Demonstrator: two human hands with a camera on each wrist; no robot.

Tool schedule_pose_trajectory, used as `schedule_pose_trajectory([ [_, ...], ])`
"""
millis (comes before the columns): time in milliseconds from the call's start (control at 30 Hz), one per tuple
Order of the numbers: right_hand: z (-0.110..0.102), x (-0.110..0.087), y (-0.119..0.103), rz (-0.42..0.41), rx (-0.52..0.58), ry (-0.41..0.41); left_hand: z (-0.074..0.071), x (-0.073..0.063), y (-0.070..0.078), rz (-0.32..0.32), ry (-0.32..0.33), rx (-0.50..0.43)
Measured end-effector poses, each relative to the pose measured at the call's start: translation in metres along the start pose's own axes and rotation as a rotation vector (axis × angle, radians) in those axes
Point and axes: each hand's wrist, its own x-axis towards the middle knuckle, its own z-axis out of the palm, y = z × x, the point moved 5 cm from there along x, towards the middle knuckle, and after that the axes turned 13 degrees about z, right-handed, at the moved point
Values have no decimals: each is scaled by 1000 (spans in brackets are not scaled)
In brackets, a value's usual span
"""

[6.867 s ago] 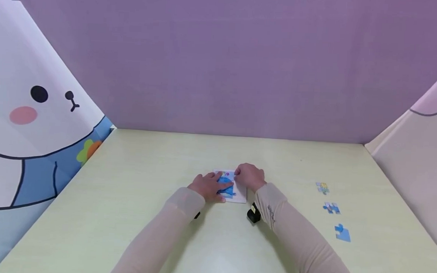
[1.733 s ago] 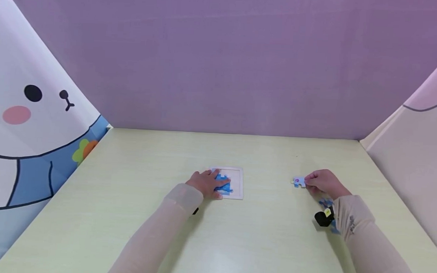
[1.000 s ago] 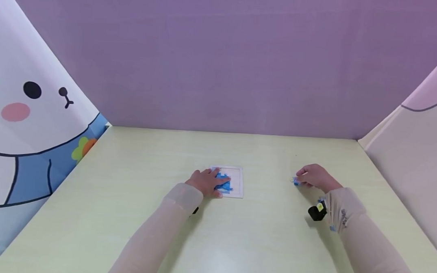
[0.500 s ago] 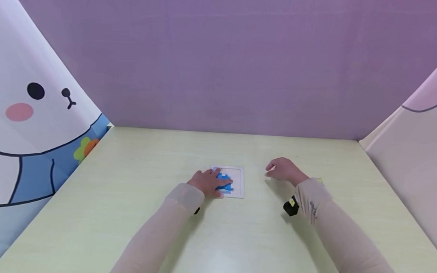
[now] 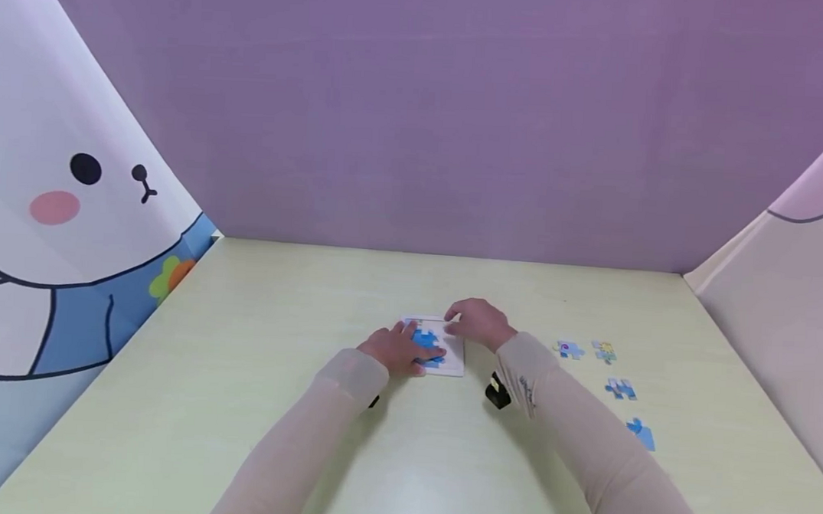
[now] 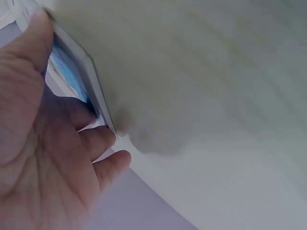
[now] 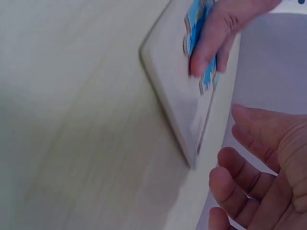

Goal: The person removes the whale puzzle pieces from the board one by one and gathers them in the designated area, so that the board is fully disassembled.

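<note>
A small white puzzle tray (image 5: 457, 363) lies mid-table, with joined blue puzzle pieces (image 5: 423, 338) in its left part; its right part shows bare. My left hand (image 5: 395, 350) rests on it with spread fingers; in the right wrist view, its fingertips press the blue pieces (image 7: 194, 28). In the left wrist view, the thumb (image 6: 36, 40) touches the tray's edge. At the tray's upper right corner hovers my right hand (image 5: 481, 321). Its fingers are loosely bent, apart from the thumb, and hold nothing in the right wrist view.
Loose puzzle pieces lie on the table to the right: one with a pink swirl (image 5: 570, 350), a yellow-patterned one (image 5: 604, 351), a blue and white one (image 5: 620, 389) and a blue one (image 5: 642, 434), partly behind the right sleeve. A purple cloth (image 5: 458, 136) hangs behind the table.
My right hand went from the tray to the right, set the pink-swirl piece down beside the other loose pieces, let it go and came back to the tray. My left hand stayed put.
</note>
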Motion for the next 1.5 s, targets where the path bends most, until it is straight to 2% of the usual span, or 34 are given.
schedule_pose_trajectory([
  [267, 20, 5, -16, 27, -41, -59, -2, 3, -1, 82, -4, 18],
  [400, 27, 6, -19, 21, -38, -66, 1, 2, -8, 118, -1, 95],
  [533, 30, 5, -19, 27, 3, -82, 4, -1, -16, 181, -2, 179],
  [667, 32, 3, -18, 44, 31, -102, 3, -9, -24, 228, 14, 174],
  [900, 30, 4, -20, 26, 37, -111, -7, -16, -43, 150, 123, 89],
  [1067, 31, 5, -21, 11, 38, -115, -7, -13, -46, 149, 159, 82],
  [1300, 33, 8, -18, 38, 58, -120, -1, -7, -44, 133, 105, 30],
  [1500, 31, 7, -19, 40, 57, -125, 0, -4, -43, 135, 91, 56],
])
